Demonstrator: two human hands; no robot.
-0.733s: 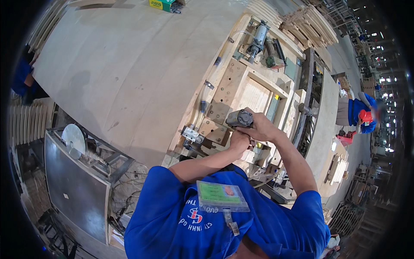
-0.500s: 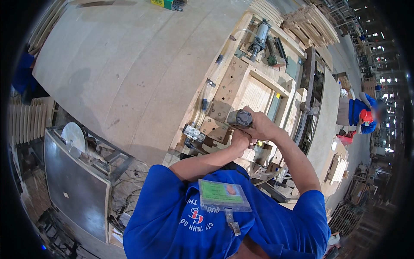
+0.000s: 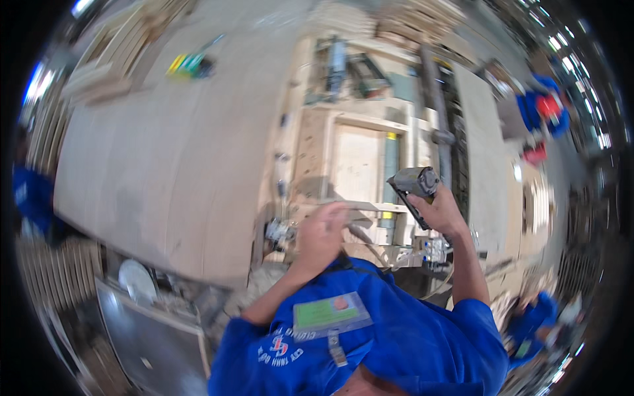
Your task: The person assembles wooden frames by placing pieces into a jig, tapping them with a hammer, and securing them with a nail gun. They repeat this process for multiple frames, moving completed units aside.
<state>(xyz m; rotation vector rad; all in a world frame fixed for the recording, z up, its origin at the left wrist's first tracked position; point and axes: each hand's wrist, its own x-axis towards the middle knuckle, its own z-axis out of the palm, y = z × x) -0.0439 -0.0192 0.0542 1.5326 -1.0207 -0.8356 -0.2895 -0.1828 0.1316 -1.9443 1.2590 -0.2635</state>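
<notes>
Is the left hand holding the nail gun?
No: the right hand grips the nail gun, while the left hand rests on a thin wooden strip.

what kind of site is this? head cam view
Most likely a woodworking or furniture workshop. The right hand holds a grey power nailer over a wooden frame on the bench; a large plywood sheet lies to the left, and stacked boards sit at the far edge.

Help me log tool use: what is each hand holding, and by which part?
The right hand grips a grey power tool by its handle. The left hand grasps a thin wooden strip near its end.
</notes>
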